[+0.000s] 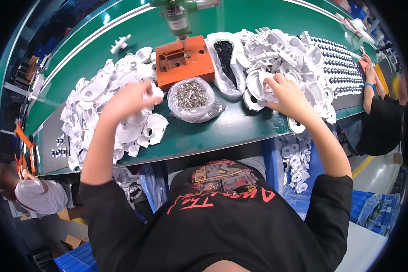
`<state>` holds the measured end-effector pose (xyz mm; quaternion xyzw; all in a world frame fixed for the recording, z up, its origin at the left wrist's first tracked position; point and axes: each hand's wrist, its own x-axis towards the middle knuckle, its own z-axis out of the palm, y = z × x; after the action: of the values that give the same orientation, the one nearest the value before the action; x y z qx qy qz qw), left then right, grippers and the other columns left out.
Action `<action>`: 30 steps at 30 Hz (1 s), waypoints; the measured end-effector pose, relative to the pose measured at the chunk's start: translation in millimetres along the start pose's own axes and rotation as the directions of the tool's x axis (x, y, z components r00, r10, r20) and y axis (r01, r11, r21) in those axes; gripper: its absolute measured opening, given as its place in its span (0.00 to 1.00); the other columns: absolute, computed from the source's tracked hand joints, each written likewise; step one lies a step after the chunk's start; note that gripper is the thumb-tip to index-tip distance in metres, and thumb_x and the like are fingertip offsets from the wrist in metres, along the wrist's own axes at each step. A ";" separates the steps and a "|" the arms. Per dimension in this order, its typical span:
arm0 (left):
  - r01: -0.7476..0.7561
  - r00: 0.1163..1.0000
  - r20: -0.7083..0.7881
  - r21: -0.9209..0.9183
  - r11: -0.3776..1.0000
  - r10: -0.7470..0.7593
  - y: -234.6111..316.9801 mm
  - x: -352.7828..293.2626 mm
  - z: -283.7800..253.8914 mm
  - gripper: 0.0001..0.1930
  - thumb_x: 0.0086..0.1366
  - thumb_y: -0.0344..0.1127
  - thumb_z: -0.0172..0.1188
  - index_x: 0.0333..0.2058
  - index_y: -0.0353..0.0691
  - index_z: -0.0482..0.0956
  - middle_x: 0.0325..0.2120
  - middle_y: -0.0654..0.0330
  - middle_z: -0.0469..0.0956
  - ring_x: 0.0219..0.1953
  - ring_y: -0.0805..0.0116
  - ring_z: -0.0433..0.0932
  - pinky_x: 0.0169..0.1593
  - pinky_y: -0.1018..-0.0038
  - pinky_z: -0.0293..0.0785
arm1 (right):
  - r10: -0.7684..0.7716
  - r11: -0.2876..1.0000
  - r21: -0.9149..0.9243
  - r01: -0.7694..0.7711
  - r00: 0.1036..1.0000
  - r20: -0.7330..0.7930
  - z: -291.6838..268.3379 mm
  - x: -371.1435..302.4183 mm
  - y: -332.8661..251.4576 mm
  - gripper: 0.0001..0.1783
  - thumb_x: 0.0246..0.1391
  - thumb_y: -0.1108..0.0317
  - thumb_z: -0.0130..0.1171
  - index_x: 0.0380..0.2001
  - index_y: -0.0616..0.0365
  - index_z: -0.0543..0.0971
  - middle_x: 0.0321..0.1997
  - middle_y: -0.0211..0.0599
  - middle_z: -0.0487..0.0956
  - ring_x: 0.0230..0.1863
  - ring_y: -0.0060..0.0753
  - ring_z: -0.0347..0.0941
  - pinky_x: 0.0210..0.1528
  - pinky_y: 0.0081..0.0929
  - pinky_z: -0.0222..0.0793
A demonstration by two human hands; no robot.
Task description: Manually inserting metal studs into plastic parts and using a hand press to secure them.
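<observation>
My left hand (130,100), blurred by motion, is over the left heap of white plastic parts (90,93). A white plastic part (157,94) shows at its curled fingertips. On the right, my right hand (289,94) reaches into another heap of white plastic parts (276,50). Its fingers and thumb are closed on a white part (266,94) there, partly hidden by the hand. Between my hands stands a clear bag of metal screws (191,96). Behind the bag sits an orange fixture block (186,63) with recesses cut into its top.
A green screwdriving machine (177,20) hangs over the block. Beside it lies a bag of small black parts (224,54). Rows of dark-tipped small parts (342,68) stand at the right, near a co-worker's arm (370,84). Blue bins (299,165) sit below the table edge.
</observation>
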<state>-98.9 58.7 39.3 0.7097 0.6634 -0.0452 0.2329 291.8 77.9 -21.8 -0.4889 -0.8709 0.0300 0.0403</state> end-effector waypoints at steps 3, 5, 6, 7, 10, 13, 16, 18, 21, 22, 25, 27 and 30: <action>-0.100 0.995 -0.012 0.178 0.979 0.103 -5.1 -32.0 45.8 0.23 0.56 0.52 0.59 0.36 0.35 0.72 0.25 0.47 0.78 0.32 0.50 0.79 0.36 0.58 0.73 | 0.021 0.999 0.048 -0.020 0.999 -0.025 -1.6 4.1 -2.9 0.28 0.40 0.65 0.66 0.47 0.53 0.69 0.43 0.43 0.69 0.44 0.51 0.69 0.47 0.42 0.66; -0.006 0.999 0.048 0.235 0.972 -0.005 -3.2 -41.9 67.1 0.22 0.57 0.48 0.59 0.40 0.37 0.68 0.25 0.47 0.77 0.32 0.47 0.78 0.34 0.56 0.73 | 0.020 0.997 0.071 -0.020 1.000 -0.010 -1.8 7.7 -4.8 0.28 0.40 0.65 0.65 0.47 0.53 0.68 0.42 0.44 0.70 0.43 0.52 0.70 0.47 0.42 0.66; 0.005 0.999 0.044 0.232 0.973 -0.016 -8.5 -42.1 79.3 0.22 0.57 0.48 0.59 0.40 0.37 0.68 0.25 0.47 0.77 0.32 0.47 0.78 0.34 0.56 0.73 | 0.039 0.995 0.091 -0.039 0.999 0.000 -2.3 8.3 -4.5 0.28 0.41 0.65 0.65 0.47 0.53 0.68 0.41 0.45 0.70 0.42 0.52 0.70 0.46 0.42 0.67; -0.011 0.998 -0.061 0.238 0.971 0.026 -14.8 -39.8 92.0 0.21 0.58 0.46 0.58 0.42 0.37 0.66 0.25 0.46 0.77 0.31 0.45 0.77 0.33 0.55 0.73 | 0.013 0.994 0.107 -0.011 1.000 -0.011 -3.1 8.8 -2.5 0.26 0.41 0.67 0.64 0.46 0.55 0.69 0.40 0.47 0.71 0.42 0.53 0.71 0.45 0.41 0.67; 0.020 0.990 -0.140 0.215 0.976 0.011 -17.7 -39.5 96.4 0.20 0.58 0.43 0.58 0.43 0.37 0.65 0.29 0.46 0.75 0.30 0.43 0.76 0.35 0.55 0.73 | 0.024 0.969 0.247 -0.031 0.999 0.031 -10.6 9.8 1.3 0.24 0.41 0.68 0.62 0.45 0.57 0.70 0.40 0.49 0.72 0.43 0.53 0.71 0.45 0.40 0.67; -0.055 0.982 -0.167 0.220 0.974 0.093 -20.6 -45.0 95.1 0.19 0.55 0.38 0.61 0.42 0.37 0.67 0.33 0.46 0.73 0.33 0.46 0.78 0.34 0.59 0.76 | 0.047 0.923 0.382 -0.055 0.998 0.030 -19.0 11.7 7.8 0.23 0.41 0.69 0.61 0.44 0.59 0.71 0.39 0.46 0.75 0.41 0.43 0.72 0.43 0.33 0.67; -0.088 0.981 -0.153 0.215 0.973 0.123 -22.3 -51.8 95.3 0.18 0.52 0.33 0.62 0.42 0.37 0.69 0.33 0.47 0.71 0.36 0.47 0.77 0.36 0.60 0.76 | 0.084 0.858 0.506 -0.090 0.996 0.033 -29.6 11.9 11.9 0.24 0.41 0.68 0.63 0.44 0.60 0.71 0.37 0.41 0.76 0.40 0.32 0.73 0.40 0.26 0.68; -0.117 0.968 -0.196 0.191 0.975 0.155 -24.5 -55.1 100.7 0.15 0.52 0.30 0.62 0.39 0.37 0.70 0.32 0.49 0.70 0.37 0.48 0.75 0.39 0.60 0.75 | 0.048 0.828 0.561 -0.010 0.997 -0.054 -37.7 13.9 11.0 0.24 0.41 0.65 0.66 0.44 0.60 0.72 0.38 0.38 0.77 0.41 0.30 0.73 0.39 0.25 0.68; -0.177 0.952 -0.233 0.115 0.978 0.200 -39.0 -53.5 109.3 0.12 0.53 0.29 0.60 0.37 0.38 0.71 0.33 0.49 0.70 0.39 0.46 0.73 0.40 0.59 0.71 | 0.075 0.810 0.585 -0.040 0.997 -0.035 -34.4 19.8 15.6 0.24 0.42 0.65 0.67 0.43 0.60 0.73 0.38 0.35 0.77 0.42 0.28 0.73 0.40 0.24 0.68; -0.188 0.950 -0.229 0.115 0.975 0.210 -39.7 -54.3 106.1 0.12 0.53 0.29 0.60 0.37 0.38 0.71 0.33 0.49 0.70 0.39 0.46 0.73 0.40 0.59 0.71 | 0.074 0.793 0.609 -0.035 0.996 -0.040 -31.3 21.4 17.1 0.23 0.43 0.65 0.67 0.43 0.60 0.73 0.38 0.35 0.77 0.42 0.28 0.73 0.40 0.24 0.68; -0.323 0.928 -0.246 -0.150 0.934 0.282 -42.9 -55.0 91.2 0.07 0.58 0.28 0.56 0.35 0.34 0.72 0.29 0.55 0.72 0.31 0.59 0.74 0.36 0.68 0.70 | 0.119 0.702 0.706 -0.098 0.993 0.019 -21.5 25.0 20.9 0.15 0.49 0.70 0.62 0.41 0.62 0.74 0.39 0.33 0.77 0.41 0.22 0.73 0.41 0.20 0.68; -0.248 0.965 -0.173 -0.381 0.891 0.195 -42.7 -53.2 77.8 0.06 0.59 0.28 0.56 0.35 0.34 0.72 0.27 0.59 0.72 0.29 0.67 0.72 0.34 0.73 0.69 | 0.135 0.576 0.811 -0.105 0.990 0.032 -18.2 28.5 26.2 0.09 0.54 0.74 0.57 0.39 0.65 0.75 0.38 0.30 0.77 0.39 0.18 0.72 0.41 0.17 0.68; -0.159 0.987 -0.124 -0.657 0.737 0.103 -26.7 -56.4 62.3 0.06 0.64 0.31 0.54 0.37 0.34 0.74 0.25 0.69 0.71 0.26 0.84 0.66 0.31 0.83 0.64 | 0.184 0.661 0.742 -0.107 0.983 -0.022 -13.1 29.5 30.0 0.10 0.52 0.73 0.58 0.38 0.64 0.76 0.36 0.30 0.78 0.38 0.19 0.72 0.41 0.17 0.68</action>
<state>-115.9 -17.2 -2.2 0.6265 0.5931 0.2384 0.4460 303.3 118.8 -10.3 -0.4999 -0.7395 0.3588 0.2729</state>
